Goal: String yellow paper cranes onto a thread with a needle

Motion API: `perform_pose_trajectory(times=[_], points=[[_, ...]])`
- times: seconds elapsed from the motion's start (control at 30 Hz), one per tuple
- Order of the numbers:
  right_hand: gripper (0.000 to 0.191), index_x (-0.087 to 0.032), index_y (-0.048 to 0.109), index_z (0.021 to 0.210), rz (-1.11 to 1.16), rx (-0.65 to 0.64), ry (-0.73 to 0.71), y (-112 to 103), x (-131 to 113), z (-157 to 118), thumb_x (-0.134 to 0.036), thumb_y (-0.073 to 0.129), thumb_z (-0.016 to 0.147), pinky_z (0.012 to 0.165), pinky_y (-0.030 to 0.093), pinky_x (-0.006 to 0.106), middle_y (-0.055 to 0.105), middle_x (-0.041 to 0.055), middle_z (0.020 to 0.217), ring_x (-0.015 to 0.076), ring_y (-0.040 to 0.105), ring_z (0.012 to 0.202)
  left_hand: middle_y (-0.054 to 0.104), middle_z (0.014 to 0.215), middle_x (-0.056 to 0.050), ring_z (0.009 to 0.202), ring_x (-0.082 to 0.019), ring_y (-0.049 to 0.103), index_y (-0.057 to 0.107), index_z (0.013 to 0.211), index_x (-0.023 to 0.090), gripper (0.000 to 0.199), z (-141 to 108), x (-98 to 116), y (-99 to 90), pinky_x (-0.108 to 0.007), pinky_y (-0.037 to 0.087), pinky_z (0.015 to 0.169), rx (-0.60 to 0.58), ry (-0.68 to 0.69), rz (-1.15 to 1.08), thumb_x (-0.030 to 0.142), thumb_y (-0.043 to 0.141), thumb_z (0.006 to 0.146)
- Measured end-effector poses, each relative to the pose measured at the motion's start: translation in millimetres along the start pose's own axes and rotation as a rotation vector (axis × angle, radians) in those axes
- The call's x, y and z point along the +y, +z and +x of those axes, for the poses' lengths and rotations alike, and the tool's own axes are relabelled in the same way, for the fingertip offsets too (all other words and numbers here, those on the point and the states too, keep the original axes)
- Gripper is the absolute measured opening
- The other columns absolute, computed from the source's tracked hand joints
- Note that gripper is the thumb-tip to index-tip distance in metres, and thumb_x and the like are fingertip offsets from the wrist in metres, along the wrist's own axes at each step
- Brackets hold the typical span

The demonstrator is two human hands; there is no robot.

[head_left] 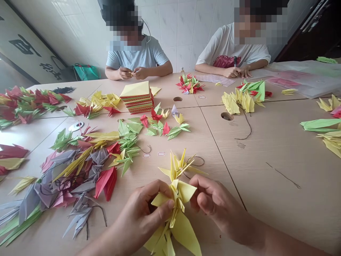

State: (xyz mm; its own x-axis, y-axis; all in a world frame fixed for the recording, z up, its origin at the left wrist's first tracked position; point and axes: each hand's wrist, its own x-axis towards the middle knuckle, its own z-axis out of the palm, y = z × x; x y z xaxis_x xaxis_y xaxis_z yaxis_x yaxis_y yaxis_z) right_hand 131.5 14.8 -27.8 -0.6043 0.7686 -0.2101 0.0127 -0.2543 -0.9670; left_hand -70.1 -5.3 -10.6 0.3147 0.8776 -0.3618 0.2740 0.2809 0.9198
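Note:
Yellow folded-paper cranes (183, 190) hang together in a strand on a dark thread, low in the middle of the view. My left hand (153, 209) pinches one of them between thumb and forefinger. My right hand (218, 202) has its fingers curled at the tip of that crane's right wing; the fingertips are partly hidden behind the paper. Just beyond my hands, more yellow cranes (177, 167) of the strand lie on the table, beside a loop of dark thread (198, 163). Broad yellow paper wings (186, 231) hang below my hands.
A heap of grey, pink, red and green cranes (71, 170) spreads to my left. A stack of square paper (137, 97) stands farther back. To the right lie a needle-like thin piece (283, 176) and a table hole (227, 116). Two people (138, 53) sit opposite, their hands busy.

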Motion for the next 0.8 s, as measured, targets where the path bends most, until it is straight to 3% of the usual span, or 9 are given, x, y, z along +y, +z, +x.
perform_pose_trajectory(times=[0.13,0.27,0.37,0.47,0.63,0.8], points=[[0.034,-0.019,0.046,0.074,-0.151,-0.006,-0.005,2.4,1.9,1.3,-0.049,0.057,0.087,0.052,0.025,0.023,0.033,-0.0066,0.063,0.0094,0.029,0.058,0.048,0.061,0.006,0.051,-0.007,0.038,0.052,0.076,0.019,0.01,-0.6,0.8,3.0,-0.015,0.033,0.044,0.024,0.026,0.057,0.025,0.056,0.083],[0.028,-0.02,0.047,0.072,-0.257,-0.012,-0.062,3.4,5.9,4.7,-0.039,0.054,0.091,0.059,0.031,0.023,0.04,-0.0047,0.07,0.0109,0.036,0.066,0.053,0.066,0.004,0.055,-0.009,0.042,0.053,0.075,0.02,0.007,-2.3,-0.1,4.3,-0.016,0.037,0.048,0.012,0.077,0.081,0.017,0.054,0.082],[0.024,-0.02,0.05,0.074,-0.214,-0.035,-0.078,6.4,4.1,5.1,-0.035,0.054,0.092,0.064,0.034,0.023,0.044,-0.0043,0.073,0.0117,0.038,0.069,0.053,0.066,0.004,0.055,-0.009,0.043,0.052,0.077,0.02,0.007,-2.9,-2.8,4.8,-0.016,0.037,0.047,-0.023,0.026,-0.007,0.021,0.057,0.083],[0.018,-0.022,0.055,0.081,-0.118,-0.06,-0.096,10.5,0.5,5.0,-0.034,0.052,0.093,0.067,0.037,0.023,0.047,-0.0037,0.076,0.0125,0.042,0.072,0.053,0.064,0.005,0.052,-0.008,0.042,0.045,0.076,0.021,0.023,-1.6,-4.5,5.7,-0.016,0.035,0.045,-0.043,-0.036,-0.155,0.029,0.067,0.078],[0.019,-0.021,0.057,0.079,-0.088,-0.062,-0.061,11.4,3.8,5.6,-0.035,0.053,0.092,0.064,0.036,0.023,0.045,-0.0042,0.072,0.0113,0.041,0.068,0.052,0.062,0.005,0.058,-0.009,0.042,0.041,0.064,0.02,0.033,0.7,-3.3,6.6,-0.018,0.037,0.053,0.035,0.053,-0.157,0.031,0.068,0.078],[0.026,-0.02,0.051,0.071,-0.058,-0.036,-0.017,8.1,10.1,5.1,-0.036,0.056,0.091,0.057,0.031,0.022,0.043,-0.0051,0.066,0.0101,0.038,0.061,0.051,0.062,0.006,0.059,-0.009,0.041,0.042,0.064,0.019,0.033,0.5,-6.7,6.1,-0.018,0.036,0.056,0.036,0.071,-0.199,0.032,0.068,0.079]])
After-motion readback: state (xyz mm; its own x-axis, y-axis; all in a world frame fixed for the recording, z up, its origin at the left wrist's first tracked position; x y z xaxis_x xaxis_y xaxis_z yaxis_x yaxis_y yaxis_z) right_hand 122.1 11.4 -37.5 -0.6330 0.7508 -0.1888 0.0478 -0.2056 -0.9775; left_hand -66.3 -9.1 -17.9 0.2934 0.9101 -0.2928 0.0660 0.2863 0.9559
